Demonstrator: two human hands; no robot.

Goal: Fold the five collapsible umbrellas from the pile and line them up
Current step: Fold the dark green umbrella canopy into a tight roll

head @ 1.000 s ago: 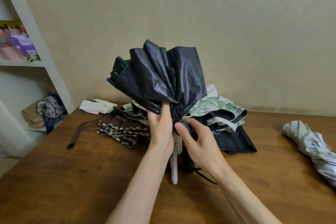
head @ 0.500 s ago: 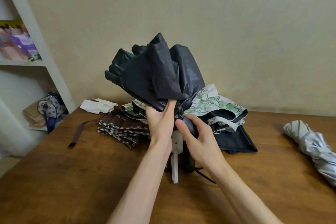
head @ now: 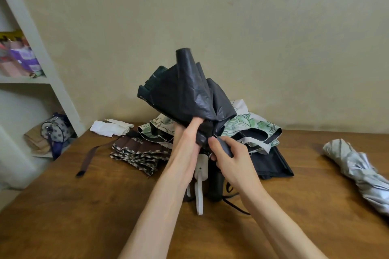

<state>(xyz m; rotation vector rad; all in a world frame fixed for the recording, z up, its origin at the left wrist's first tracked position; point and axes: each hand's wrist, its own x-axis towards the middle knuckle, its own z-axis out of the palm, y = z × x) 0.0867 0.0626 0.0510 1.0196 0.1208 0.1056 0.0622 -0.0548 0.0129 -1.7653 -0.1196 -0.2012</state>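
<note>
so the black umbrella (head: 189,99) is up in the air over the middle of the wooden table (head: 84,216), collapsed, canopy all bunched in loose folds that fan up and tilt a bit to the left; its black handle (head: 215,185) points down with the end on or just over the table, can't quite tell which, and a thin cord (head: 235,206) trails off it

left hand (head: 185,143) is wrapped round the gathered base of the canopy, thumb pointing up flat against the cloth, fingers hidden behind the fabric; right hand (head: 229,153) is just beside it, thumb and curled fingers pinching a dark grey bit of the same umbrella right at the base, could be the closure strap but it's too covered to say

right behind the hands is the rest of the pile: a green and white floral umbrella (head: 252,126) lying over a navy one (head: 271,162), a brown checked one (head: 139,153) flattened out to the left with its brown strap (head: 88,157) trailing toward the table edge, and a white handle (head: 200,185) poking out toward the camera just left of the black handle

well off to the right there's a silver umbrella (head: 357,170) lying bundled up on its own; back left corner of the table has a folded white cloth thing (head: 109,128); past that a white shelf unit (head: 42,48) with a spotted bag (head: 54,130) on the lower level
</note>
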